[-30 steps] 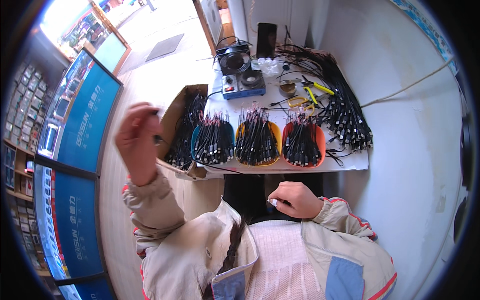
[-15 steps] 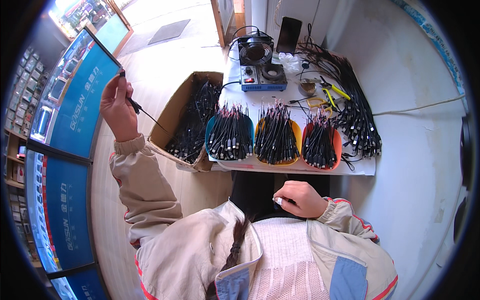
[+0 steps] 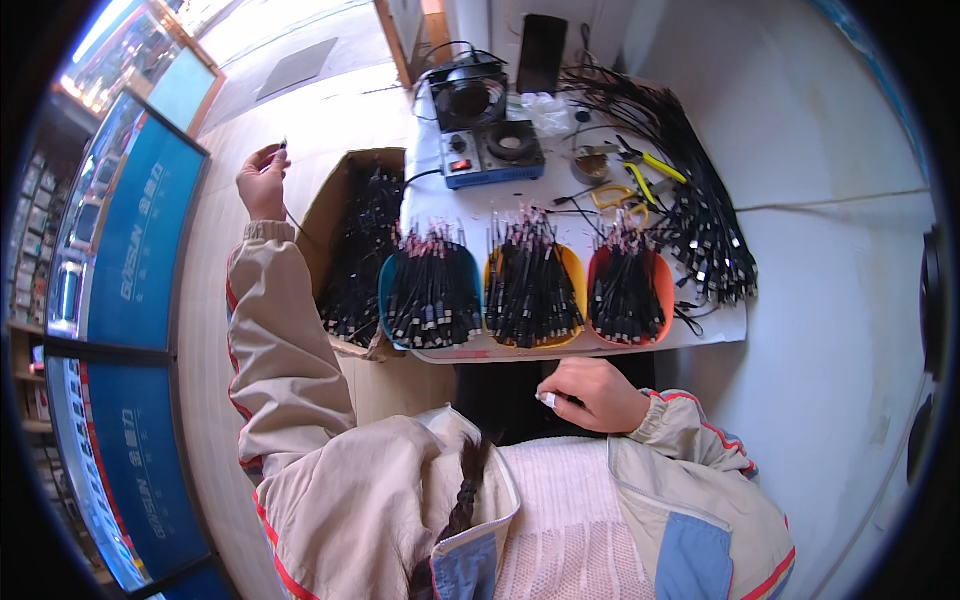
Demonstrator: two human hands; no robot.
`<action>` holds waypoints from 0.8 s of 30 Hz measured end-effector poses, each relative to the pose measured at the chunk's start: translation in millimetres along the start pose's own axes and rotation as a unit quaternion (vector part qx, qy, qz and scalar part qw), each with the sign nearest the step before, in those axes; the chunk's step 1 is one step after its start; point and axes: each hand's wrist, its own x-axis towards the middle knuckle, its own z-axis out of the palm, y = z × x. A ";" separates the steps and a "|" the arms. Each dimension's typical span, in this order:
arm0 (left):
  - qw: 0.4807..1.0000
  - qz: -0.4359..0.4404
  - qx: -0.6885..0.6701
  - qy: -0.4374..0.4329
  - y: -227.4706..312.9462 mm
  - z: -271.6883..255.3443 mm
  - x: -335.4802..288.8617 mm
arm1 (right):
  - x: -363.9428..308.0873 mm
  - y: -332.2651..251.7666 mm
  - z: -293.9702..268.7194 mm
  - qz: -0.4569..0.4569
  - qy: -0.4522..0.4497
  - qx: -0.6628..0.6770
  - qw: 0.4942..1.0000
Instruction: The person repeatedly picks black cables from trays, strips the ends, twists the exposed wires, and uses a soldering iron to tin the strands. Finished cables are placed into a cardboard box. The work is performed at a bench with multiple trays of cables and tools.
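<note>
The left hand [image 3: 263,182], raised, pinches a thin black cable [image 3: 284,147] between thumb and fingers, its dark end poking up just above the grip; the tail slopes down to the right of the wrist, toward the box. A light, firm pinch near that end, with the tail left slack, should keep it from snagging or dragging others along.

Just right of the grip and lower stands the cardboard box [image 3: 322,203], full of tangled black cables [image 3: 362,255]; its wall is the likeliest place to catch, so lifting well above it seems wise. Farther right, the teal tray [image 3: 387,312], yellow tray [image 3: 576,285] and red-orange tray [image 3: 664,290] hold bundles with exposed pink wire tips, best not brushed by the sleeve. Well apart, lower right, the right hand [image 3: 595,397] rests curled over the lap; I cannot tell whether it holds anything.
</note>
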 end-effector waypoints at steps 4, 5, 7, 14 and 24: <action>0.967 0.071 0.244 -0.003 -11.6 43.4 -13.8 | -8.4 0.3 -21.7 0.019 0.042 0.004 0.999; 0.972 0.127 0.192 -0.039 -4.8 52.7 -30.4 | -19.2 0.4 -33.4 0.071 0.014 0.049 0.996; 0.981 0.127 0.110 -0.096 21.0 52.1 -74.4 | -54.2 3.5 -61.0 0.185 -0.071 0.173 0.965; 0.990 0.041 0.012 -0.132 116.5 34.1 -218.9 | -266.5 141.2 0.0 0.495 0.125 0.564 0.649; 0.917 0.177 0.332 -0.137 120.5 76.9 -272.4 | -402.6 298.4 116.7 0.621 0.308 0.219 0.687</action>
